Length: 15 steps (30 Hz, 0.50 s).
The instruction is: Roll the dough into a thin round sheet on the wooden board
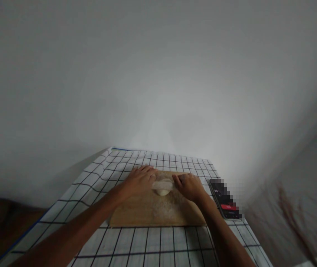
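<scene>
A pale rolling pin (162, 185) lies crosswise between my hands, over a wooden board (136, 215). Beneath its middle sits a small round piece of white dough (163, 193), partly covered by the pin. My left hand (141, 177) rests over the pin's left end, fingers reaching forward and thumb towards the pin. Around the right end, my right hand (189, 185) is closed, with its fingers curled and thumb pointing inward. Both ends of the pin are hidden by my hands. White flour (162, 210) dusts the board in front of the dough.
The board lies on a table with a white, black-checked cloth (136, 246). A phone (224, 200) with a dark and red screen lies right of the board, partly pixelated. A pale wall (158, 92) rises behind the table. Blurred dry branches (292, 218) stand at the right.
</scene>
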Tool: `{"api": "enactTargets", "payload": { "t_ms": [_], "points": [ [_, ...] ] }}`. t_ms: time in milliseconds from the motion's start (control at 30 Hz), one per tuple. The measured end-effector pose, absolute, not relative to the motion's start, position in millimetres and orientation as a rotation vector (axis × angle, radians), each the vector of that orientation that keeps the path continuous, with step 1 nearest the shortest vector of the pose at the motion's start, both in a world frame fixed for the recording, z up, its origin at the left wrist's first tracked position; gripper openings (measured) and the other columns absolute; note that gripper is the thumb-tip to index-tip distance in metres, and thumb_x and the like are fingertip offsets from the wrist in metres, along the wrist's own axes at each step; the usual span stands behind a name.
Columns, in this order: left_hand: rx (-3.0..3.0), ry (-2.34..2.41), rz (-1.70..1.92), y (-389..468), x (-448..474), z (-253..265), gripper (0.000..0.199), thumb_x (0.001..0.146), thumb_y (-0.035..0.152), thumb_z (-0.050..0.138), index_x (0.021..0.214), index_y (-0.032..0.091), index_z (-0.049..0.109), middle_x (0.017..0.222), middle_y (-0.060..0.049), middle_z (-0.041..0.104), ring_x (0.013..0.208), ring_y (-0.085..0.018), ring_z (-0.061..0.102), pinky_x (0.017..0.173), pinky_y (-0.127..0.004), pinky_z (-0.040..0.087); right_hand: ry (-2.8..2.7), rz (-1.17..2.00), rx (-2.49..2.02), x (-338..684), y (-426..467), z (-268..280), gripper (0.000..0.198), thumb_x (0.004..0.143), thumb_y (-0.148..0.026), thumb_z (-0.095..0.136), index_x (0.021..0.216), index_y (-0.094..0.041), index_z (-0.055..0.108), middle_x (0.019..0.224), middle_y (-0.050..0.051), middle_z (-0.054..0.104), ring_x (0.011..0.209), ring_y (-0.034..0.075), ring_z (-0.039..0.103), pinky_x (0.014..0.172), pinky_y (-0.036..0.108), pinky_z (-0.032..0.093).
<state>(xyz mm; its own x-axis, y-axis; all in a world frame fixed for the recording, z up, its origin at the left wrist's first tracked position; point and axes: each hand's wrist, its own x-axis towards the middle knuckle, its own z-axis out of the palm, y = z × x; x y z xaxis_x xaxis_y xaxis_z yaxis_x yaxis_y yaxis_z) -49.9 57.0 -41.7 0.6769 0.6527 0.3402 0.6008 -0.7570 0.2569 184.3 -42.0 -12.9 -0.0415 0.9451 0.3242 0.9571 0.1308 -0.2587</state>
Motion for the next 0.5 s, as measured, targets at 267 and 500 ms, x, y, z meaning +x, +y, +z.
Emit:
{"api": "enactTargets", "payload": {
  "t_ms": [267,500],
  "points": [
    [2.567,1.029,0.637,60,-50,-49,0.043,0.094,0.037,0.044,0.131,0.028,0.064,0.144,-0.008,0.059,0.138,-0.031,0.048,0.118,-0.051,0.025,-2.054,-0.052,-1.772,187,-40,-18,0.035,0.104,-0.039,0.037,0.095,-0.024,0.067,0.099,0.01,0.068,0.093,0.025,0.059,0.081,0.037,0.041],
    [2.745,1.028,0.751,34,-49,-45,0.047,0.095,0.033,0.043,0.139,0.022,0.056,0.143,-0.01,0.059,0.136,-0.032,0.048,0.12,-0.054,0.024,-1.991,-0.022,-1.768,178,-67,-30,0.035,0.105,-0.031,0.034,0.118,-0.024,0.066,0.129,0.01,0.063,0.12,0.028,0.054,0.103,0.045,0.039]
  ]
}}
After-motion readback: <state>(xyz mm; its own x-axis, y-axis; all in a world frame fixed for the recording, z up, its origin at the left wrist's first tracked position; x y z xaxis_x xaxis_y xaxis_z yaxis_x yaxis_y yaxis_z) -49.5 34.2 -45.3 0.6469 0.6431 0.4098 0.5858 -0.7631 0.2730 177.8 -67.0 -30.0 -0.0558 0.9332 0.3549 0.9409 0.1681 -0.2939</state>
